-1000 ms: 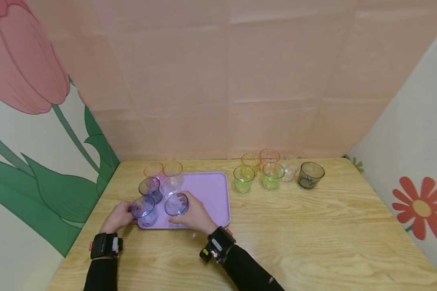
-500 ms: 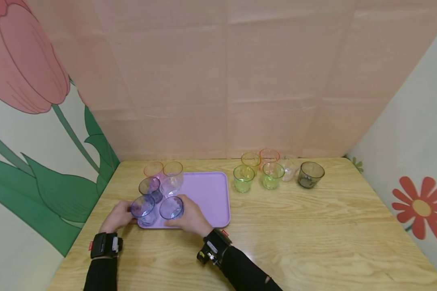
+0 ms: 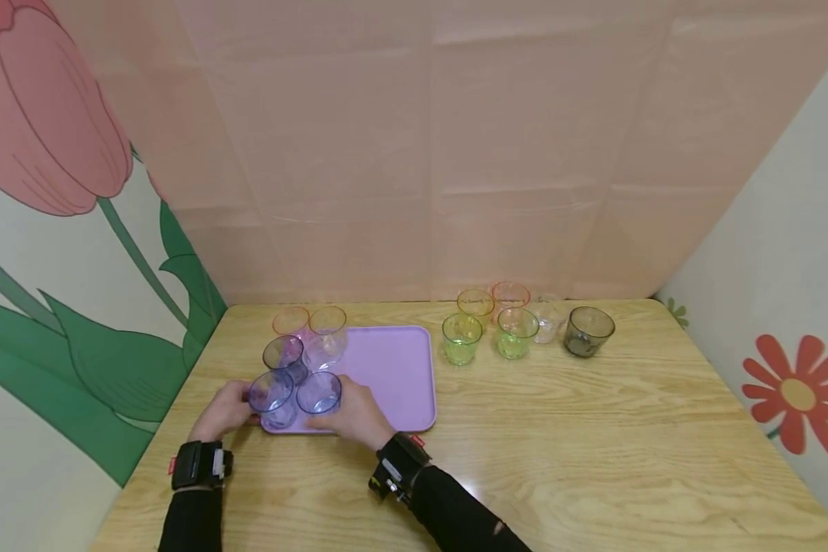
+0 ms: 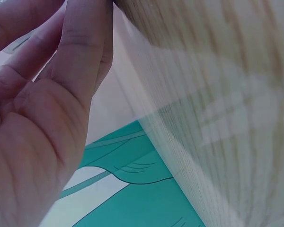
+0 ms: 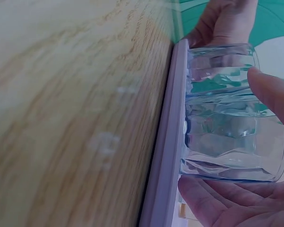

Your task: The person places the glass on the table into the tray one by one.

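Observation:
My right hand [image 3: 355, 414] grips a light blue glass [image 3: 319, 395] by its sides, thumb in front and fingers behind. In the right wrist view that glass [image 5: 222, 142] stands upright at the near edge of the purple tray [image 3: 400, 383], right against or very close to another blue glass [image 3: 271, 395]. My left hand [image 3: 222, 412] is at the tray's front left corner and appears to pinch its edge; its fingertips are cut off in the left wrist view. Behind the blue glasses stand a dark glass [image 3: 284, 356], an amber-rimmed clear glass [image 3: 326, 341] and a pinkish glass [image 3: 290, 322].
Right of the tray, two green glasses [image 3: 461, 341], a yellow one [image 3: 475, 303], a red-rimmed one [image 3: 510, 295], a clear one [image 3: 547, 320] and a smoky grey one [image 3: 589, 332] stand on the wooden table [image 3: 593, 452]. Decorated walls border the table's back and sides.
My right hand has moved left with the blue glass, bringing it up beside the other blue glass at the tray's front. The left hand has stayed in place.

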Demonstrator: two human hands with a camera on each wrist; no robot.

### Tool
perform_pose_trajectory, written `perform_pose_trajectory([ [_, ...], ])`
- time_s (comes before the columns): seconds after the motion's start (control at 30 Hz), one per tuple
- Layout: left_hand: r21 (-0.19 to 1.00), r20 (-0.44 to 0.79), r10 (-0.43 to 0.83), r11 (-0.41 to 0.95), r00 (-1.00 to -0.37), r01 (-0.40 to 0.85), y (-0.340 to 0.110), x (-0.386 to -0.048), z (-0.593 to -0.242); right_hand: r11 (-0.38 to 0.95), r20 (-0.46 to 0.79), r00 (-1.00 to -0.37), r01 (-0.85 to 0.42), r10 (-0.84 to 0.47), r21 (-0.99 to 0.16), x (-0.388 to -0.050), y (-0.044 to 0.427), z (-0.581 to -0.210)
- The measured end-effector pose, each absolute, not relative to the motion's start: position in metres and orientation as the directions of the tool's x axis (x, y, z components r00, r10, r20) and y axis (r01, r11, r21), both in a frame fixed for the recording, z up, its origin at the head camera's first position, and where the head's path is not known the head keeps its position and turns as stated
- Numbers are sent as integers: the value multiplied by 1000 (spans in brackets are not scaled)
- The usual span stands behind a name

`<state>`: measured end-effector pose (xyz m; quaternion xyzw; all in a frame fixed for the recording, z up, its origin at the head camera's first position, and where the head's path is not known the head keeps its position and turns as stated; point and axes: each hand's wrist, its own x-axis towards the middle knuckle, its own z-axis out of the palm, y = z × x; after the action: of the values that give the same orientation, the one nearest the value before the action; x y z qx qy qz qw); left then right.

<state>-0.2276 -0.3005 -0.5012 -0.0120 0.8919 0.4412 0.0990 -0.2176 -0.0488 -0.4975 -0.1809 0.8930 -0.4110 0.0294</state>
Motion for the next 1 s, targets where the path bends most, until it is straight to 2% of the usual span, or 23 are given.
perform_pose_trajectory([
  [0.53,773,-148,68,631,-987,-72,-301,-229,-502,619,76,-935,-289,-347,-730,-218,-50,-498],
  [0.83,792,-148,94,608,-985,-61,-302,-229,-503,609,60,-928,-290,-369,-738,-226,-21,-494],
  [1.0,785,-163,80,614,-983,-81,-303,-229,-503,533,92,-930,-282,-355,-798,-232,0,-490],
])
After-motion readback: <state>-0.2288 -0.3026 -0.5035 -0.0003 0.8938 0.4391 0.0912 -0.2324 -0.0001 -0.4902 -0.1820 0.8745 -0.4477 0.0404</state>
